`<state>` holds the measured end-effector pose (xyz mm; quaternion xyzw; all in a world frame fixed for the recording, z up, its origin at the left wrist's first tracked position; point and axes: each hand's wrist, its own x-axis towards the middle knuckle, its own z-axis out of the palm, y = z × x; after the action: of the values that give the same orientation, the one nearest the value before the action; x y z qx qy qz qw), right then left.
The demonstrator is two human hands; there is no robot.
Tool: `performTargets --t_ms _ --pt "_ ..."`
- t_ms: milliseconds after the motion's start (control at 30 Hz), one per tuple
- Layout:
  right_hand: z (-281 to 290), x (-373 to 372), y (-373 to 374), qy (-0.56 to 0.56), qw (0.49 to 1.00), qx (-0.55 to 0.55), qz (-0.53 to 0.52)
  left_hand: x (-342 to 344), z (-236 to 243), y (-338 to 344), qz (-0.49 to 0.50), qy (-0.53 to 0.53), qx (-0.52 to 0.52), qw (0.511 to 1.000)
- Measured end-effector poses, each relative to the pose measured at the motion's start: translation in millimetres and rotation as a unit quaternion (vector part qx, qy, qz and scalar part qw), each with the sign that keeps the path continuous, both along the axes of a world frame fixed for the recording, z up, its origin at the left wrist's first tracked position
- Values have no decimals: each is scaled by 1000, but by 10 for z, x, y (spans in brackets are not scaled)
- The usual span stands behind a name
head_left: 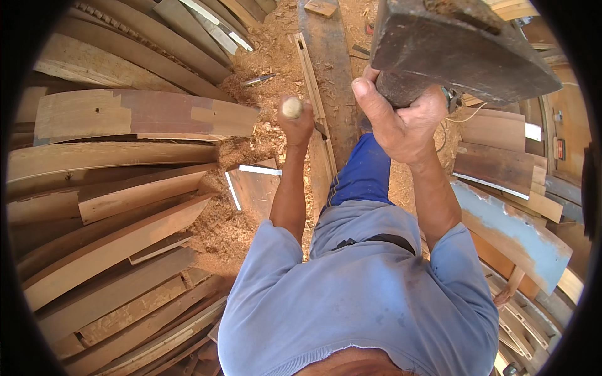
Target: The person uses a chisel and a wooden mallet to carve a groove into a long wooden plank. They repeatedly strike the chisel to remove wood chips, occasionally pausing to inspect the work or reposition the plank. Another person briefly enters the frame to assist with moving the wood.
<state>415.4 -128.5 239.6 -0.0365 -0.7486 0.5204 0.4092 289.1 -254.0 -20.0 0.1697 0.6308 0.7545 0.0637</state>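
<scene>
My left hand [297,130] is closed around a chisel, and the round pale butt of its handle [291,108] points up at me. A short dark bit of the blade [321,130] shows beside the fist, at a long narrow piece of wood [307,69] with a slot along it. Where the blade's tip rests is hard to make out. Raised close to me on the right, my right hand [407,128] grips a mallet [461,56] with a big dark block head. The mallet hides part of the bench beyond it.
The slotted wood lies along a worn bench plank [329,41]. Shavings [276,56] cover the floor, with a slim metal tool [258,79] on them. Stacked boards [144,114] crowd the left. On the right lean more boards, one with peeling light-blue paint [511,229].
</scene>
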Motion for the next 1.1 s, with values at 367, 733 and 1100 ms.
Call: performTargets --t_ms 367,733,1100 --pt "75 37 29 -4 999 41 -10 -22 152 78 -10 -27 -30 999" --pt "-313 -82 -20 -94 990 99 -28 -12 17 207 4 74 -51 996" --pt "-202 43 7 -227 961 158 -21 124 -33 161 -35 111 -51 992"
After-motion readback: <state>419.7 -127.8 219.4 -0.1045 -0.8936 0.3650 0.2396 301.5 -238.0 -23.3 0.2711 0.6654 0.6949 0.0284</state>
